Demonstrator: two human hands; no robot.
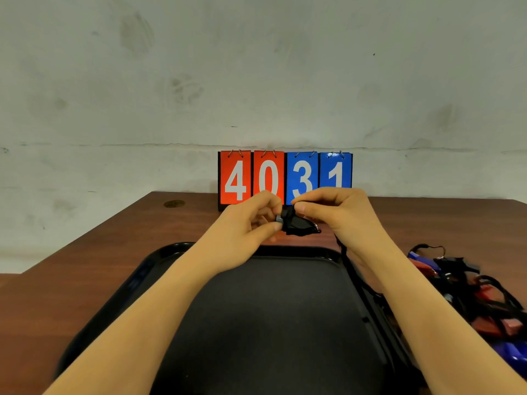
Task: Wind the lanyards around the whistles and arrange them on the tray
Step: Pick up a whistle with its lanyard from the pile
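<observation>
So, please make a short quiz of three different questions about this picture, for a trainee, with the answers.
1. True or false: wound whistles already lie on the black tray.
2. Where is the pile of whistles that wait to be wound?
A. left of the tray
B. right of the tray
C. on the scoreboard
3. Fill in: the scoreboard shows the digits ____.

Key
1. False. The visible part of the tray is bare; the left hand and right hand both hold the black whistle above its far edge.
2. B
3. 4031
</observation>
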